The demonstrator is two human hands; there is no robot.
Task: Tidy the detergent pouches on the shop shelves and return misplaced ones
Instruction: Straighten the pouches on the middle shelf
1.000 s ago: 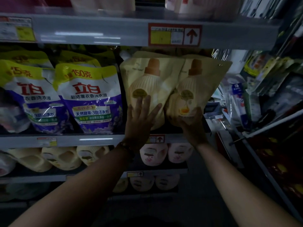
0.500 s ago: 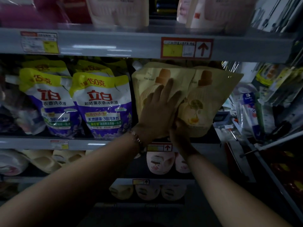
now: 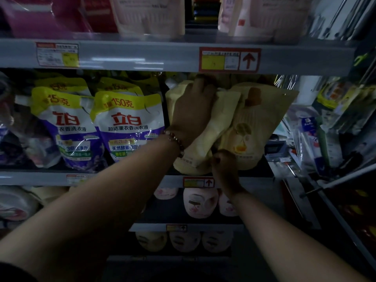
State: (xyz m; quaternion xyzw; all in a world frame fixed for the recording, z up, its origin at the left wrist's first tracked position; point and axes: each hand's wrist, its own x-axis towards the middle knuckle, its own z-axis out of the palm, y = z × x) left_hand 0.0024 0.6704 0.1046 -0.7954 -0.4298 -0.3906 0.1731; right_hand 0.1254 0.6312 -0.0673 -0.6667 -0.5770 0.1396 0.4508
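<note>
Two cream detergent pouches stand on the middle shelf (image 3: 254, 176). The left cream pouch (image 3: 205, 139) leans and is creased. My left hand (image 3: 193, 110) lies over its upper part, with the fingers curled over its top edge under the shelf above. The right cream pouch (image 3: 258, 123) tilts to the right. My right hand (image 3: 223, 165) grips the bottom between the two pouches; which one it holds I cannot tell. Two purple-and-white pouches (image 3: 130, 127) with yellow tops stand to the left.
The shelf above (image 3: 142, 55) carries pink and white pouches and price labels. Lower shelves hold pale pouches (image 3: 197, 202). A rack of hanging packaged goods (image 3: 317, 127) stands close on the right.
My left hand slid up the left cream pouch from its middle to its top edge. My right hand moved left from the right pouch's base to the gap between the pouches.
</note>
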